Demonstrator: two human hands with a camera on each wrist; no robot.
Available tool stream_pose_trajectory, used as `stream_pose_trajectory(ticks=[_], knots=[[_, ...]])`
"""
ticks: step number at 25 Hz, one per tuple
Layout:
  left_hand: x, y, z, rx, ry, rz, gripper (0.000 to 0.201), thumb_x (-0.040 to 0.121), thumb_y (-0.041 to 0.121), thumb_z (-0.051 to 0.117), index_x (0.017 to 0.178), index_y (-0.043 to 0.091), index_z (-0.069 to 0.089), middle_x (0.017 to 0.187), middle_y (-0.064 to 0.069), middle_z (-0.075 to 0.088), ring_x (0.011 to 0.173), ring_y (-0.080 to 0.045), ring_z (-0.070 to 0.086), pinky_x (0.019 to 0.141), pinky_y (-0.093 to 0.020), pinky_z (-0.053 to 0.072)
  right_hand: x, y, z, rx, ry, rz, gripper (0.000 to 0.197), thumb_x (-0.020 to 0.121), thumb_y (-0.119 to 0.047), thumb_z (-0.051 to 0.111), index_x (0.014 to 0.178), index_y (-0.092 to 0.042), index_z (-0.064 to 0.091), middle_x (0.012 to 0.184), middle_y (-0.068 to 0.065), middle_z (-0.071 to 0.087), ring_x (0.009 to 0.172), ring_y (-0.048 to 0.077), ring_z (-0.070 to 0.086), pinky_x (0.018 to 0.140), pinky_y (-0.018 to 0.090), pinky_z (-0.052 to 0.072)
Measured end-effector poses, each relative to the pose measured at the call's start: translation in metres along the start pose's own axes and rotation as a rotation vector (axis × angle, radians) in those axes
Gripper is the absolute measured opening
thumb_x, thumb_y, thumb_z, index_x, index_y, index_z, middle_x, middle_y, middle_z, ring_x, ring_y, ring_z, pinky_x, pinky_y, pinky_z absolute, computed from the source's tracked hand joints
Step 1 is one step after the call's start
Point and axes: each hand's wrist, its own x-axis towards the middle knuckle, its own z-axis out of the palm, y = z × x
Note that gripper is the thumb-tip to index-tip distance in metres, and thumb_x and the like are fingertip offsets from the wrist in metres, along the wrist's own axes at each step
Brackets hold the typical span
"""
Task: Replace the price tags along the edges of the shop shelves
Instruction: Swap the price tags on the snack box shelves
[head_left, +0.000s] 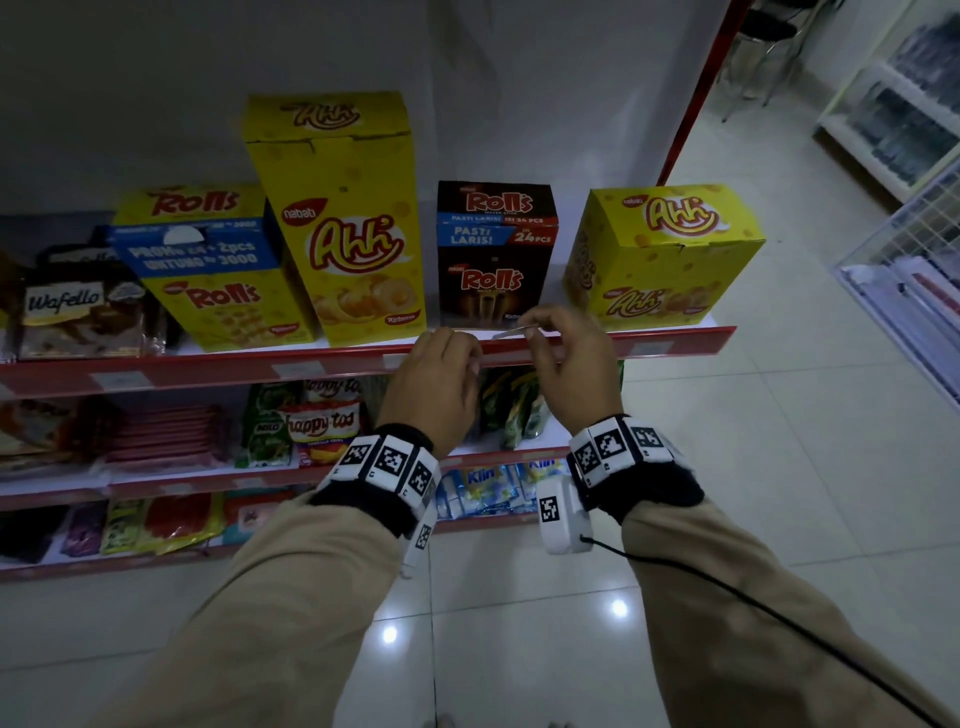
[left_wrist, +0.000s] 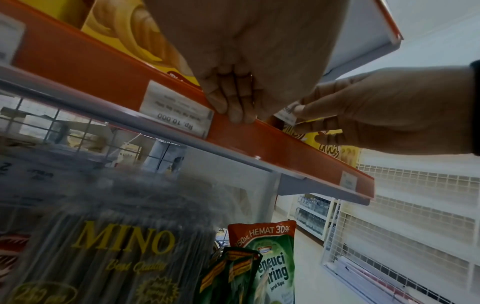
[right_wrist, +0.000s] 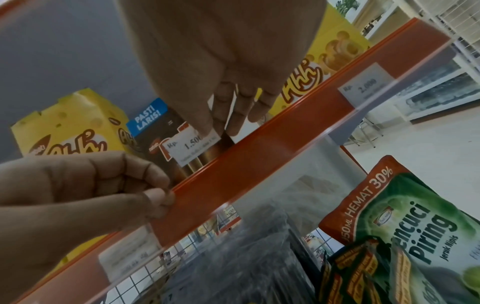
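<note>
The right hand (head_left: 563, 358) is pinching a small white price tag (right_wrist: 193, 145) between thumb and fingertips, holding it just above the red edge strip (head_left: 597, 345) of the top shelf, in front of the dark Rolls box (head_left: 496, 254). The tag is reading "Rp. 1.500" — the smaller print below is too blurred to make out. The left hand (head_left: 434, 387) is gripping the strip's upper lip just to the left, fingers curled over it and thumb pressing the front face. Beside that hand, a tag marked "Rp. 10.000" (left_wrist: 176, 109) is sitting in the strip, and another tag (right_wrist: 365, 87) is sitting further right — under the short yellow Ahh box (head_left: 667, 254).
</note>
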Motion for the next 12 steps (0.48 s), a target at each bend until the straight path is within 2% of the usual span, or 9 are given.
stream_pose_trajectory(ticks=[3, 7, 12], knots=[[-0.0006, -0.0007, -0.0038, -0.021, -0.030, -0.034, 0.020, 0.089, 0.007, 0.049, 0.108, 0.006, 0.054, 0.105, -0.011, 0.055, 0.101, -0.028, 0.049, 0.079, -0.039, 0.043, 0.0003, -0.0018, 0.0036, -0.123, -0.055, -0.027, 0.012, 0.089, -0.012, 0.058, 0.094, -0.015, 0.068, 0.097, 0.003, 0.065, 0.097, 0.031, 0.053, 0.084, 0.045, 0.042], [0.0029, 0.0003, -0.0033, 0.012, -0.045, -0.048, 0.029, 0.092, 0.009, 0.047, 0.121, 0.009, 0.053, 0.109, -0.012, 0.054, 0.105, -0.029, 0.047, 0.084, -0.041, 0.042, -0.0057, -0.0021, 0.0082, -0.214, -0.085, 0.016, 0.014, 0.088, -0.016, 0.059, 0.097, -0.018, 0.068, 0.103, 0.005, 0.060, 0.105, 0.032, 0.048, 0.086, 0.047, 0.041], [0.0057, -0.0008, 0.0014, 0.146, -0.087, -0.043, 0.024, 0.094, 0.014, 0.046, 0.113, 0.008, 0.061, 0.105, -0.015, 0.049, 0.101, -0.032, 0.045, 0.077, -0.039, 0.035, -0.0072, 0.0017, 0.0102, -0.278, -0.133, -0.016, 0.020, 0.084, -0.015, 0.059, 0.103, -0.014, 0.066, 0.106, 0.011, 0.056, 0.107, 0.032, 0.048, 0.083, 0.046, 0.043]])
